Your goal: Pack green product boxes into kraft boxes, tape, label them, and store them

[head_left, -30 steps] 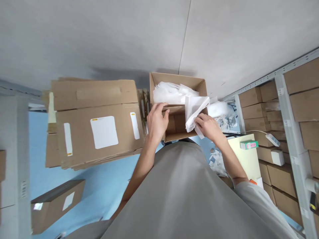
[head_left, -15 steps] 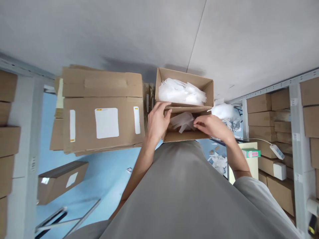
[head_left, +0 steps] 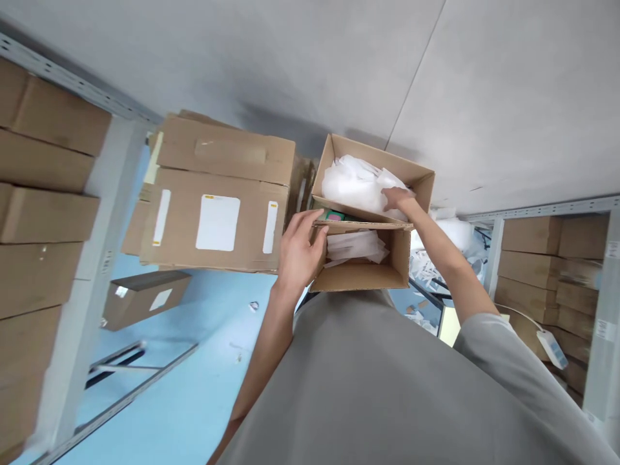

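My left hand (head_left: 298,250) grips the left wall of a small open cardboard box (head_left: 361,278) held against my body, fingers curled over its rim. White foam sheets (head_left: 356,245) lie inside this box. Behind it stands a larger open carton (head_left: 421,177) filled with white foam wrap (head_left: 353,184). My right hand (head_left: 398,197) reaches into that carton and rests on the foam wrap, its fingers partly buried. A small green and pink packet (head_left: 334,216) shows between the two boxes.
A stack of flattened cardboard cartons (head_left: 217,206) with white labels lies left of the boxes. Metal shelving with brown boxes stands at left (head_left: 43,213) and right (head_left: 552,258). A small closed box (head_left: 145,297) sits on the blue floor. Paper scraps (head_left: 426,258) lie at right.
My right hand let go of the foam sheet in the small box and moved up into the larger carton. The left hand stayed on the small box. The view swung left.
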Demonstrator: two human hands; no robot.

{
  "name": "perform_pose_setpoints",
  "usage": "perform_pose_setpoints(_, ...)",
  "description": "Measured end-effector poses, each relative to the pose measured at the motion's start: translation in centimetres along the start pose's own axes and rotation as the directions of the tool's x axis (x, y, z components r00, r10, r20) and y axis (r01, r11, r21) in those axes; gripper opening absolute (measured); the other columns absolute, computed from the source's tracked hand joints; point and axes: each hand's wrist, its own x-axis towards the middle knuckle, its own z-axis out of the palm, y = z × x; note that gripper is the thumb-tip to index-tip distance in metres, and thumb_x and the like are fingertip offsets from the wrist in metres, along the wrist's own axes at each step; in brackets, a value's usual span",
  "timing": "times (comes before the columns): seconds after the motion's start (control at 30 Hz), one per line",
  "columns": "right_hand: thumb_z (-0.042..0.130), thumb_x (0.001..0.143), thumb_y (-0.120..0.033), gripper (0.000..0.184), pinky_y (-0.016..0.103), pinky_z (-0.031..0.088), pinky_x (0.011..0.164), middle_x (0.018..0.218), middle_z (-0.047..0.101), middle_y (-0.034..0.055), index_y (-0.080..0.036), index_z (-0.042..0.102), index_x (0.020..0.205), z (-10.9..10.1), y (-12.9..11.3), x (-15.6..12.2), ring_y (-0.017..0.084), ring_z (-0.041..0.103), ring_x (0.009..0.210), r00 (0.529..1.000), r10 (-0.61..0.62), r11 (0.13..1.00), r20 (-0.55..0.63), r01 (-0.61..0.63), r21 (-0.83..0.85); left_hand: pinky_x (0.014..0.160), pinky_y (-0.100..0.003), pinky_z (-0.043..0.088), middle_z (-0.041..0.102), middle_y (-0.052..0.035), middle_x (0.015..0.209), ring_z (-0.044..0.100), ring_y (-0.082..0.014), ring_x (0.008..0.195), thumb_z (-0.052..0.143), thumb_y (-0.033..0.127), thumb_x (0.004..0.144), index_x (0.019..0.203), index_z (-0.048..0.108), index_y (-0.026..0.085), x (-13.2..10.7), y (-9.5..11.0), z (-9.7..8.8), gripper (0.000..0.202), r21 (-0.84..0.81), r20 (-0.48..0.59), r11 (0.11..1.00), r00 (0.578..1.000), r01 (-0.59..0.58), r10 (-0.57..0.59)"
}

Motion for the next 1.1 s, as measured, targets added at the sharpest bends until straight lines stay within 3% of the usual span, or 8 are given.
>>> perform_pose_setpoints(0.13, 0.063, 0.108, -0.016, 0.041, 0.040, 0.054, 0.110, 0.149, 0.075, 0.0296, -0.007, 0.076, 0.146, 0.6, -1.2, 0.2, 0.037, 0.072, 0.137, 0.999, -0.025, 0.997, -0.037, 0.022, -0.075, 0.120, -0.047, 0.059, 0.077, -0.0098, 0.143, 0.074, -0.0300, 0.134, 0.062, 0.036, 0.111, 0.145, 0.073, 0.027, -0.1, 0.2, 0.1, 0.037, 0.014, 0.003, 1.000, 1.000, 0.021, -0.021)
perform_pose_setpoints(0.33, 0.048, 0.117, -0.029, 0.041, 0.038, 0.053, 0.103, 0.139, 0.080, 0.0279, -0.011, 0.081, 0.135, -0.4, 0.0, -5.3, 0.036, 0.074, 0.130, 0.967, -0.011, 0.999, -0.254, 0.002, -0.037, 0.119, -0.046, 0.059, 0.078, -0.0090, 0.141, 0.074, -0.0296, 0.133, 0.061, 0.030, 0.109, 0.143, 0.075, 0.027, 0.3, 0.6, 0.2, 0.037, 0.006, 0.020, 1.000, 0.999, 0.029, -0.029)
perform_pose_setpoints(0.53, 0.056, 0.114, -0.039, 0.031, 0.031, 0.045, 0.079, 0.097, 0.083, 0.0117, -0.021, 0.081, 0.106, -1.1, 1.5, -15.8, 0.028, 0.074, 0.092, 0.796, 0.108, 0.971, -0.595, 0.044, 0.235, 0.116, -0.044, 0.060, 0.079, -0.0096, 0.141, 0.077, -0.0285, 0.128, 0.063, 0.028, 0.108, 0.140, 0.076, 0.026, 1.3, 1.2, 0.5, 0.035, -0.037, 0.053, 0.999, 0.999, -0.001, 0.003)
perform_pose_setpoints(0.73, 0.052, 0.116, -0.059, 0.050, 0.029, 0.041, 0.071, 0.073, 0.069, 0.0024, -0.023, 0.073, 0.089, 0.7, -1.7, -27.6, 0.019, 0.058, 0.069, 0.638, 0.168, 0.888, -0.751, 0.232, 0.396, 0.118, -0.046, 0.058, 0.079, -0.0103, 0.140, 0.076, -0.0307, 0.132, 0.062, 0.026, 0.108, 0.139, 0.076, 0.025, 1.7, 1.3, 0.8, 0.034, -0.044, 0.067, 0.999, 0.998, -0.013, 0.016)
perform_pose_setpoints(0.8, 0.053, 0.115, -0.060, 0.050, 0.029, 0.043, 0.072, 0.074, 0.071, 0.0022, -0.023, 0.075, 0.090, 1.6, -3.1, -30.3, 0.019, 0.058, 0.069, 0.655, 0.152, 0.872, -0.740, 0.264, 0.413, 0.118, -0.046, 0.059, 0.078, -0.0105, 0.141, 0.076, -0.0312, 0.132, 0.062, 0.026, 0.108, 0.139, 0.076, 0.026, 1.7, 1.1, 0.8, 0.035, -0.052, 0.078, 0.999, 0.997, -0.015, 0.019)
perform_pose_setpoints(0.9, 0.056, 0.116, -0.051, 0.039, 0.028, 0.044, 0.074, 0.084, 0.078, 0.0026, -0.024, 0.078, 0.098, 2.7, -5.1, -31.9, 0.019, 0.065, 0.073, 0.774, 0.028, 0.870, -0.633, 0.293, 0.397, 0.118, -0.046, 0.059, 0.078, -0.0105, 0.141, 0.076, -0.0308, 0.132, 0.063, 0.025, 0.108, 0.140, 0.076, 0.027, 1.7, 0.7, 0.8, 0.035, -0.072, 0.086, 0.997, 0.996, -0.019, 0.025)
perform_pose_setpoints(1.0, 0.057, 0.117, -0.039, 0.030, 0.028, 0.044, 0.076, 0.099, 0.085, 0.0050, -0.025, 0.080, 0.103, 3.5, -7.1, -30.5, 0.022, 0.075, 0.087, 0.888, -0.049, 0.924, -0.456, 0.213, 0.316, 0.117, -0.046, 0.060, 0.078, -0.0100, 0.141, 0.076, -0.0299, 0.131, 0.063, 0.025, 0.108, 0.139, 0.076, 0.026, 1.7, 0.5, 0.8, 0.034, -0.084, 0.083, 0.996, 0.996, -0.031, 0.038)
perform_pose_setpoints(1.1, 0.056, 0.118, -0.034, 0.028, 0.032, 0.048, 0.080, 0.115, 0.088, 0.0123, -0.023, 0.081, 0.113, 4.0, -9.2, -27.6, 0.029, 0.081, 0.105, 0.956, -0.008, 0.980, -0.293, 0.066, 0.189, 0.118, -0.046, 0.059, 0.079, -0.0097, 0.141, 0.075, -0.0300, 0.133, 0.063, 0.025, 0.108, 0.139, 0.075, 0.026, 1.7, 0.5, 0.8, 0.033, -0.083, 0.088, 0.996, 0.995, -0.035, 0.042)
